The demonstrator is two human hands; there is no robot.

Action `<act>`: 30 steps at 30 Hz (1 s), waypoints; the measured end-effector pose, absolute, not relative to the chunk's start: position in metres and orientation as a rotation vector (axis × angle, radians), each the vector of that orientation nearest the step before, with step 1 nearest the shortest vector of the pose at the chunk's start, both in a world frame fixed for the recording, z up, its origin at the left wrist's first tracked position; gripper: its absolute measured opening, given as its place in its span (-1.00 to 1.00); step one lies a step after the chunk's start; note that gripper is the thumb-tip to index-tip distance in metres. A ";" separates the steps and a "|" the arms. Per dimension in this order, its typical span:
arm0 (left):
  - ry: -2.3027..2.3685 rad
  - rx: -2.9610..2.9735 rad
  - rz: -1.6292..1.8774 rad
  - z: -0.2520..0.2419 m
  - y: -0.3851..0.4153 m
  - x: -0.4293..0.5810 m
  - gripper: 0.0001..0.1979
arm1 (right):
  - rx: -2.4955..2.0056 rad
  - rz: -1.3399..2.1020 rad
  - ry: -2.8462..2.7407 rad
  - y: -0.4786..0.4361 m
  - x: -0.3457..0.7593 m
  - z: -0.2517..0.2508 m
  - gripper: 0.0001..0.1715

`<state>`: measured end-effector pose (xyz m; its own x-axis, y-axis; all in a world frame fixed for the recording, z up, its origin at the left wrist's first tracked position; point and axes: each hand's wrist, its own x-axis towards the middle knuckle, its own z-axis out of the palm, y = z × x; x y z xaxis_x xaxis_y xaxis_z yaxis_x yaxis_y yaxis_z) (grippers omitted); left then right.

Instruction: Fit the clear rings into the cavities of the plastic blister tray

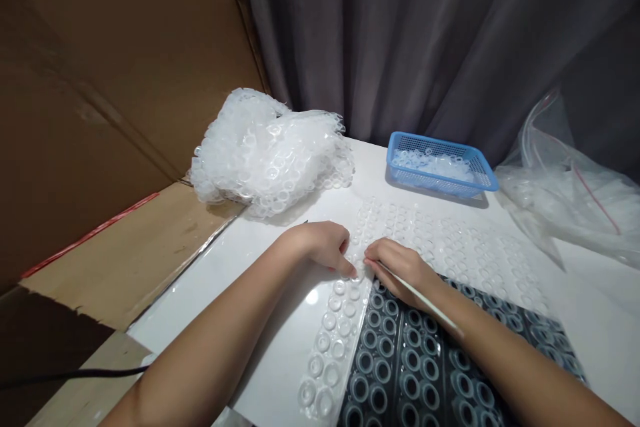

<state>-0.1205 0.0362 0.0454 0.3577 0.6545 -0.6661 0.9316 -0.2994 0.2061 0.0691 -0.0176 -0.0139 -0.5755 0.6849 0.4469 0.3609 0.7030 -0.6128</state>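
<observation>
A clear plastic sheet (344, 327) with rows of round, raised rings lies flat on the white table. Under its near right part is a black sheet (399, 373), which shows through the rings. My left hand (327, 247) rests over the left strip of rings, fingers curled and thumb tip down on one ring; whatever its fingers may hold is hidden. Just to the right, my right hand (400, 270) pinches a thin pale stick (425, 301) that slants back along the wrist. Its fingertips are at the same strip, close to the left thumb.
A crumpled pile of clear ringed sheets (280, 153) sits at the back left. Behind my right hand stands a blue basket (435, 183) of small clear pieces. A clear zip bag (565, 193) lies far right. Cardboard (100, 80) walls the left; a grey curtain (400, 33) hangs behind.
</observation>
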 end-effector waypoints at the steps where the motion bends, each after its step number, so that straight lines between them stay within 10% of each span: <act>1: 1.374 2.053 -0.640 0.046 0.036 -0.120 -0.45 | -0.851 0.596 -2.158 -0.018 0.069 -0.015 -0.84; 11: 1.338 2.013 -0.592 0.043 0.037 -0.122 -0.50 | -0.839 0.964 -2.192 -0.012 0.076 -0.009 -0.91; 30: 1.335 2.027 -0.565 0.041 0.036 -0.122 -0.52 | -0.580 0.584 -2.448 -0.015 0.078 -0.012 -0.88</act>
